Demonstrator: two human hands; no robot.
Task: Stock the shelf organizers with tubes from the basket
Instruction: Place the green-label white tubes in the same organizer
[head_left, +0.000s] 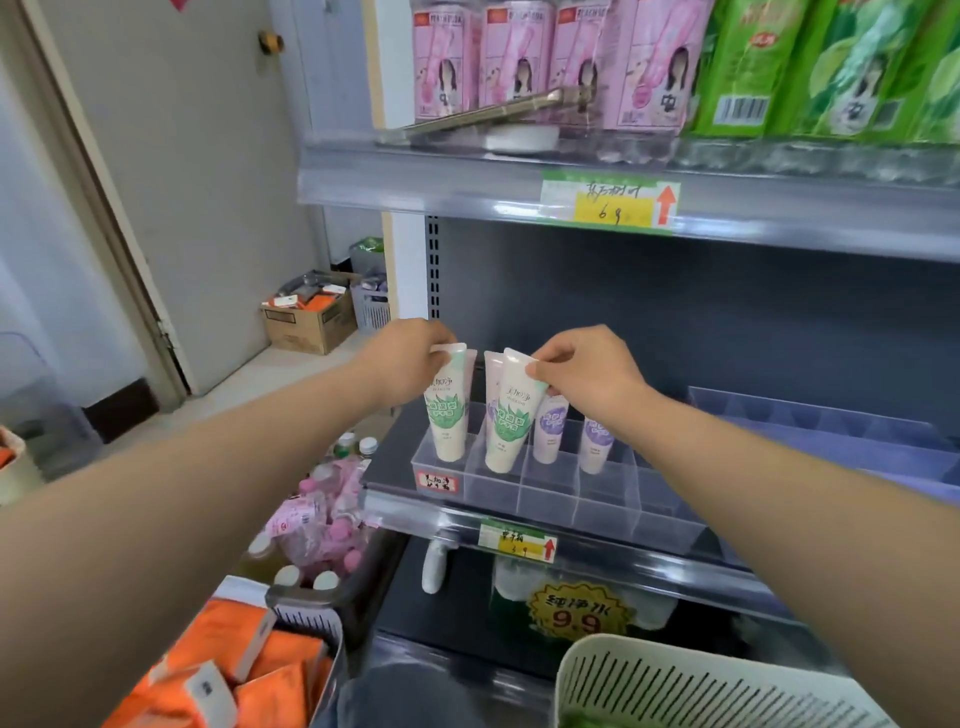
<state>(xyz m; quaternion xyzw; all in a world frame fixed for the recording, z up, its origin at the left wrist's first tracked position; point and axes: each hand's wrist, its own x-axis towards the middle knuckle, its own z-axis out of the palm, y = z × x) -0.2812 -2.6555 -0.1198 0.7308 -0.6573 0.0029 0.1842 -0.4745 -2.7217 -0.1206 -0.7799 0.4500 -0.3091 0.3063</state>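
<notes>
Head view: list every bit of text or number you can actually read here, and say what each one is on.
"6 9", handwritten: yellow price tag on the upper shelf rail.
"9.9": yellow sticker below the organizer shelf.
Small price tag on the middle rail: too blurred.
Red-bordered label on the clear organizer: handwriting unreadable.
Green tubes, held by the left hand and right hand: print too blurred.
Pink boxes: brand line blurred.

Pretty even indoor light, soft shadows, glare on the clear plastic shelf-edge strip (519, 182), fisheye bending at edges, slightly soft.
</notes>
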